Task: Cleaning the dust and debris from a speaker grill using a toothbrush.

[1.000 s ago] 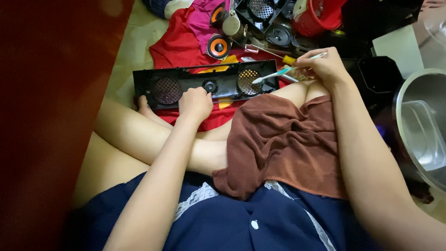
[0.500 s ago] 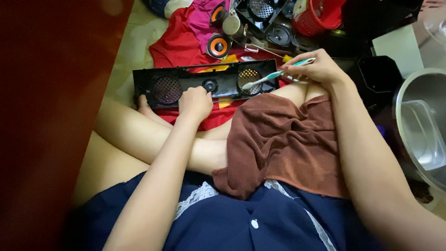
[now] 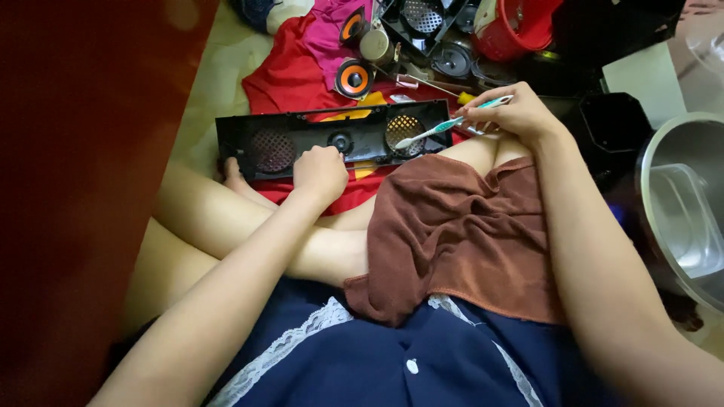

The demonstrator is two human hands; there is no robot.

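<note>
Two hands work on the black speaker panel (image 3: 332, 139), which lies across the person's legs above the red cloth (image 3: 279, 83) on the floor. The left hand (image 3: 320, 172) keeps its closed grip on the panel's lower edge. The right hand (image 3: 516, 113) pinches a toothbrush (image 3: 452, 123), whose head has come down onto the right mesh grille (image 3: 405, 130) since a second ago, so the brushing goes on there.

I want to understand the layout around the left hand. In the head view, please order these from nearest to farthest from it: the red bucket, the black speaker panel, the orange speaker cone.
Measured from the left hand:
1. Black speaker panel: under the hand, touching it.
2. Orange speaker cone: just beyond the panel, on the red cloth.
3. Red bucket: far up and to the right.
</note>
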